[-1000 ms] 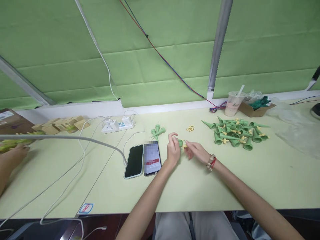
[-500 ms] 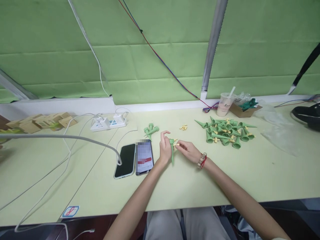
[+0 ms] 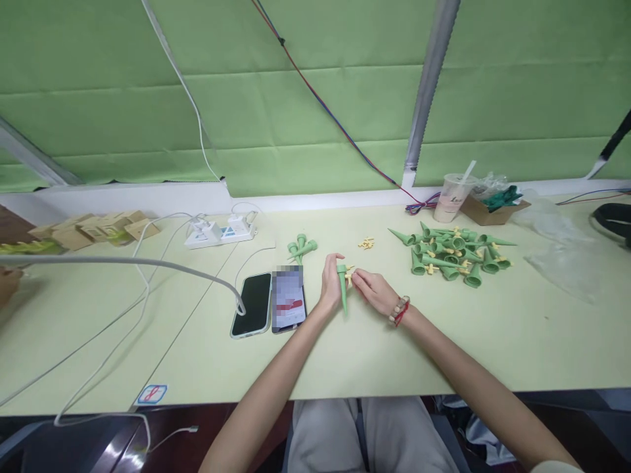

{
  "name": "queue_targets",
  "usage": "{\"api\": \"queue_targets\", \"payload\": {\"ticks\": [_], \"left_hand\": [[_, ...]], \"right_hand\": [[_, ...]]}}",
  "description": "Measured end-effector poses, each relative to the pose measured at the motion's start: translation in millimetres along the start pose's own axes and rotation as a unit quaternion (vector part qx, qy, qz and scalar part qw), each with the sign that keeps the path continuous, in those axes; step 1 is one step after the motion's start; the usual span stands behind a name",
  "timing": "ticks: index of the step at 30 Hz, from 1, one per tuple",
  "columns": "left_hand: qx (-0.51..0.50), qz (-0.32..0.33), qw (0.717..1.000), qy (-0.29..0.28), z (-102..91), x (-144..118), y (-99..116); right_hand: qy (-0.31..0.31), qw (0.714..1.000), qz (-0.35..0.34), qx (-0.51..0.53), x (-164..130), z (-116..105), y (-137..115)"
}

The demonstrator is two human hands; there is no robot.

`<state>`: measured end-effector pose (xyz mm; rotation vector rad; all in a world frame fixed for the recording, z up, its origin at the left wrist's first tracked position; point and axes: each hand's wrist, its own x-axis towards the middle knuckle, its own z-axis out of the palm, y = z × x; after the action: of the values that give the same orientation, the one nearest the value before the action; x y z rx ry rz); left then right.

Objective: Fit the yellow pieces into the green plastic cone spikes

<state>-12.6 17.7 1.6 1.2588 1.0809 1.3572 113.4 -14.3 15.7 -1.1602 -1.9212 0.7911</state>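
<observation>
My left hand (image 3: 330,284) is closed around a green plastic watering spike (image 3: 344,292), which hangs with its pointed end down. A small yellow valve (image 3: 349,278) sticks out from the spike's side. The fingertips of my right hand (image 3: 377,292) pinch that valve from the right. Beyond my hands lies a little heap of small yellow parts (image 3: 366,244). To the right is a pile of green spikes (image 3: 449,257), several with yellow valves on them. A few more green spikes (image 3: 302,247) lie together at the left.
Two phones, a dark one (image 3: 252,303) and a lit one (image 3: 288,309), lie left of my left hand. A power strip (image 3: 221,236), white cables, a drink cup (image 3: 452,198), a cardboard box (image 3: 493,213) and wooden blocks (image 3: 83,231) line the back. Another person's hand (image 3: 8,284) shows far left.
My left index finger, raised and crooked before, has come down toward the spike. My right fingers stay at the yellow valve. The whole view has shifted slightly.
</observation>
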Motion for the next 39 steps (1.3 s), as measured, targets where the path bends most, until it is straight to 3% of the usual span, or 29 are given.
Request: {"api": "queue_targets", "payload": {"ticks": [3,5,8,10,11,13,16,19,22,25,27,31,33,37,39], "left_hand": [[0.0,-0.009,0.999,-0.04,0.8,-0.9,2.9],[0.037,0.039,0.998,-0.035,-0.5,-3.6,5.5],[0.137,0.144,0.98,-0.009,-4.7,-8.3,7.5],[0.177,0.173,0.969,-0.002,-6.7,-9.9,8.3],[0.178,0.175,0.968,-0.001,-6.8,-9.8,8.7],[0.145,0.161,0.976,0.006,-5.1,-7.4,9.7],[0.063,0.076,0.995,0.009,0.3,-1.2,9.5],[0.006,-0.015,1.0,0.006,5.7,1.8,7.0],[0.016,-0.011,0.999,0.039,8.3,-1.2,5.7],[0.083,0.083,0.991,0.067,6.0,-7.0,6.5],[0.129,0.143,0.979,0.062,2.0,-10.1,6.7],[0.19,0.196,0.962,0.029,-3.8,-12.9,6.4],[0.18,0.187,0.965,0.027,-2.8,-12.8,7.0],[0.123,0.154,0.978,0.067,2.5,-10.2,10.5],[0.11,0.148,0.979,0.086,3.3,-8.7,12.3]], "right_hand": [[-0.004,0.999,0.007,0.042,-0.2,1.4,0.9],[-0.031,0.989,0.046,0.137,0.6,4.6,1.7],[-0.061,0.936,0.15,0.313,2.2,12.2,1.5],[-0.059,0.906,0.205,0.366,2.2,16.2,0.2],[-0.053,0.905,0.216,0.362,1.7,17.0,-0.6],[-0.027,0.937,0.192,0.291,0.0,15.6,-2.1],[0.018,0.99,0.084,0.111,-1.9,8.6,-1.4],[0.019,1.0,-0.012,-0.016,-0.7,3.1,3.7],[0.027,0.997,-0.036,-0.06,0.9,3.5,7.9],[0.034,0.999,0.003,-0.013,0.0,8.2,5.5],[0.017,0.995,0.063,0.081,-1.3,11.4,1.5],[-0.088,0.934,0.196,0.285,-1.4,12.6,-3.1],[-0.088,0.931,0.198,0.292,-0.5,10.8,-2.8],[-0.013,0.964,0.133,0.229,0.3,6.1,-2.2],[-0.02,0.966,0.12,0.23,0.5,4.4,-3.2]]}}
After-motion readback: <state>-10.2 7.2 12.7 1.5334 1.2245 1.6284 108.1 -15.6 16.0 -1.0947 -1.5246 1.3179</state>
